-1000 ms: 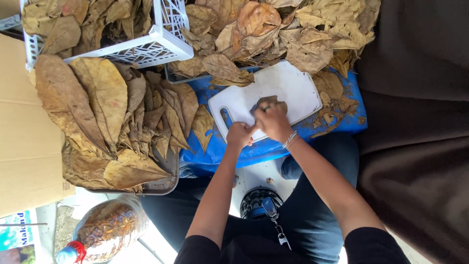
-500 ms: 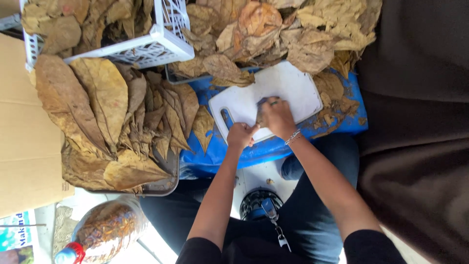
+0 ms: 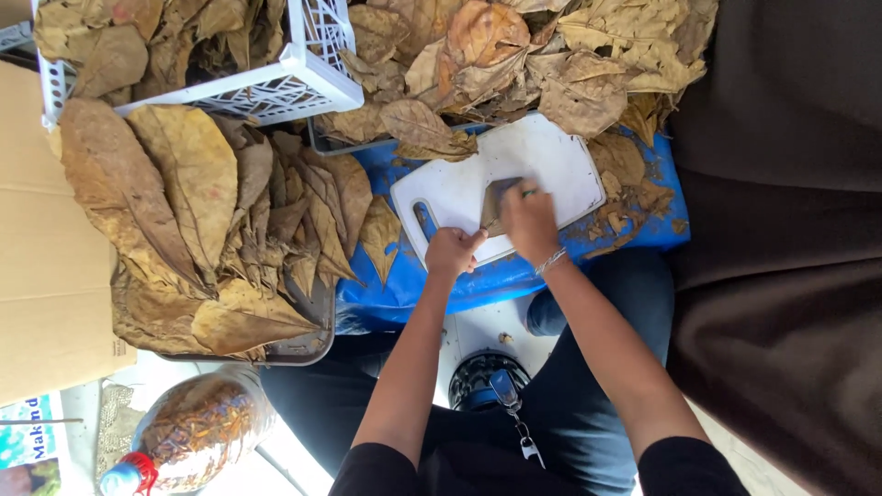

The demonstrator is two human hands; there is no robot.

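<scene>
Soft, even daylight fills the scene, bright enough that the white plastic cutting board point(image 3: 542, 165) looks nearly washed out (no harsh glare, though). Shadows are faint and short, deepest among the heap of dry brown leaves point(image 3: 211, 230) and in the dark brown cloth point(image 3: 781, 230). Focus holds across the frame, with slight softness toward the corners.

Daylit floor spot; brown cloth point(image 3: 790, 230) one side, cardboard box point(image 3: 41, 239) other, blue tarp point(image 3: 386, 285) between.
</scene>
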